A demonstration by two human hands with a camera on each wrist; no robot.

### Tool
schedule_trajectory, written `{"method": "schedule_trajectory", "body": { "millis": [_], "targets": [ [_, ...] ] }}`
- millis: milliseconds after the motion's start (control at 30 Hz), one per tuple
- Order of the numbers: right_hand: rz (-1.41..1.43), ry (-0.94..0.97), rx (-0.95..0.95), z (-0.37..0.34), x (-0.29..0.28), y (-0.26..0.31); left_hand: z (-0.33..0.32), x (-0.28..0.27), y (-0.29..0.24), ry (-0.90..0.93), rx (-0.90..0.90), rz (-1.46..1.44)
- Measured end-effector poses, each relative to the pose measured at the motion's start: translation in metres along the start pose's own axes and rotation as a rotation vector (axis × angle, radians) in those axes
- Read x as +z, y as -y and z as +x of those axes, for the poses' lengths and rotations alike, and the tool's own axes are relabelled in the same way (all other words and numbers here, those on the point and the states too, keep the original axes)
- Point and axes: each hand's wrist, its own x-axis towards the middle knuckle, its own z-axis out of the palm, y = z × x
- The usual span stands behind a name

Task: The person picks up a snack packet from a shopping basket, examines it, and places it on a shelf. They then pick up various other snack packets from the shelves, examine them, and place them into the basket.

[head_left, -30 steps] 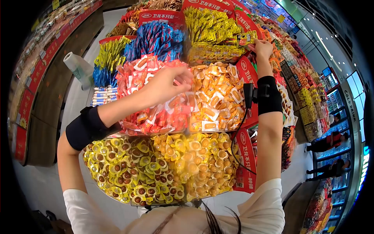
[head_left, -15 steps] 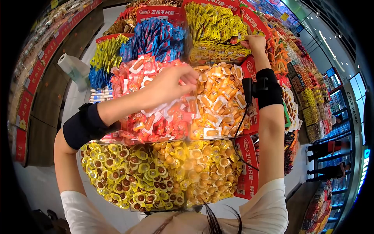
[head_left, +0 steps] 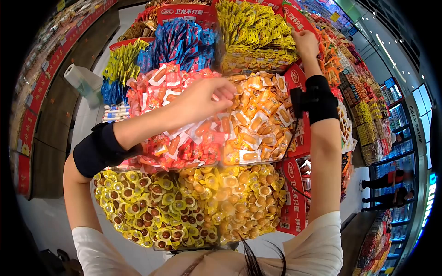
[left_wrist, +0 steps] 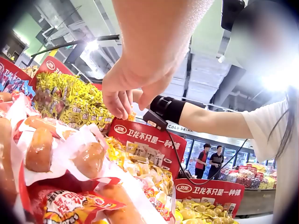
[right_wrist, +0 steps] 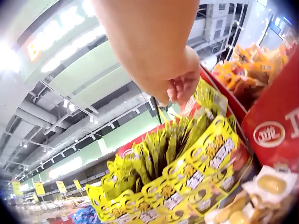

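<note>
Over the seam between red-wrapped sausages [head_left: 172,145] and orange-wrapped ones [head_left: 260,122], the left hand [head_left: 209,99] hovers with loosely curled fingers and nothing visible in them. Its fingers [left_wrist: 117,103] hang bent in the left wrist view. At the right edge of the box of yellow packets [head_left: 258,60] is the right hand [head_left: 306,43], fingers bent. The right wrist view has that hand [right_wrist: 180,86] just above an upright yellow packet [right_wrist: 210,98] at the end of the rows; whether the fingertips touch or pinch it is unclear.
Blue packets [head_left: 177,43] stand left of the yellow box. Nearer the body lie round snacks in yellow wrappers [head_left: 152,204]. Red signboards [head_left: 294,198] border the display on the right. A roll of clear bags [head_left: 83,80] stands at the left. Two people [left_wrist: 209,161] stand by the fridges.
The right hand carried a yellow packet to the right end of the yellow box; that packet no longer shows in the hand, which has moved slightly up and right. The left hand has hardly moved.
</note>
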Motion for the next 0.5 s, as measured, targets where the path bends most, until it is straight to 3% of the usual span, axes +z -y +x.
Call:
{"method": "schedule_trajectory", "body": {
  "millis": [33,100,300,500],
  "targets": [
    [-0.097,-0.128,-0.016,0.003,-0.015,0.001,-0.001,-0.001,0.000,0.000,0.000,-0.002],
    [-0.287,-0.210,-0.169,0.019,-0.034,-0.013,-0.002,-0.003,0.002,-0.003,0.005,-0.006],
    [-0.555,-0.113,-0.306,0.039,-0.042,-0.032,0.002,0.003,0.006,-0.008,0.006,-0.039],
    [-0.645,-0.141,-0.305,0.040,-0.034,-0.029,-0.001,0.003,0.004,0.006,-0.017,-0.065]
  ]
}}
